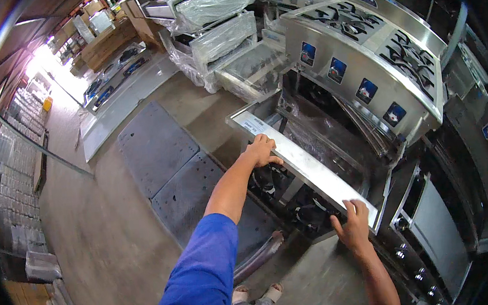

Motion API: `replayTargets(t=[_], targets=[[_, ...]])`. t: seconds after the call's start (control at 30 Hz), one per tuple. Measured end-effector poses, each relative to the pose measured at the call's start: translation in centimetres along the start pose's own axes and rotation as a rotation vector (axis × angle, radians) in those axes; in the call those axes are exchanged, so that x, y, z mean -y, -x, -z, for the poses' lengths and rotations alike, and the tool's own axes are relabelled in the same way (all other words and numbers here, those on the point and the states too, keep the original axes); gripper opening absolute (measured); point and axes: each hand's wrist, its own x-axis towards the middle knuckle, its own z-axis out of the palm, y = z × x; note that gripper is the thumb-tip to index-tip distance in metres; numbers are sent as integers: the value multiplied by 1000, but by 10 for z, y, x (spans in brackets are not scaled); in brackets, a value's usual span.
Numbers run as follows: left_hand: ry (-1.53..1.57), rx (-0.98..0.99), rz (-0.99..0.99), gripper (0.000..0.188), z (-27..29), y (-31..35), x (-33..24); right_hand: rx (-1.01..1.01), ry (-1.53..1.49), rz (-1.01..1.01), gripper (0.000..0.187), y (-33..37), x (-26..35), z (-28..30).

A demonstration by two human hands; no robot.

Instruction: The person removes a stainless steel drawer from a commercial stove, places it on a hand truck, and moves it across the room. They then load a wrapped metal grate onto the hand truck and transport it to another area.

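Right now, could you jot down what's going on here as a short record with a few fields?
Place: warehouse with a concrete floor
Left hand: fingers curled over the far end of a long steel front panel
Right hand: grips the near end of the same panel
Panel belongs to: a steel stove unit sitting low on the floor, burners visible inside
Beside it: a raised four-burner steel range
Behind: plastic-wrapped steel units
Under the stove: grey floor mats
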Motion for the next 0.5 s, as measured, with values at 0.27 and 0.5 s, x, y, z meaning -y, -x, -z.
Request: replayTargets(t=[0.27,0.5], targets=[[71,-36,-25,78,-3,1,0,214,142,-201,66,-24,-31,-94],[22,44,160,102,6,13,-5,295,225,-244,44,-36,-16,-93]])
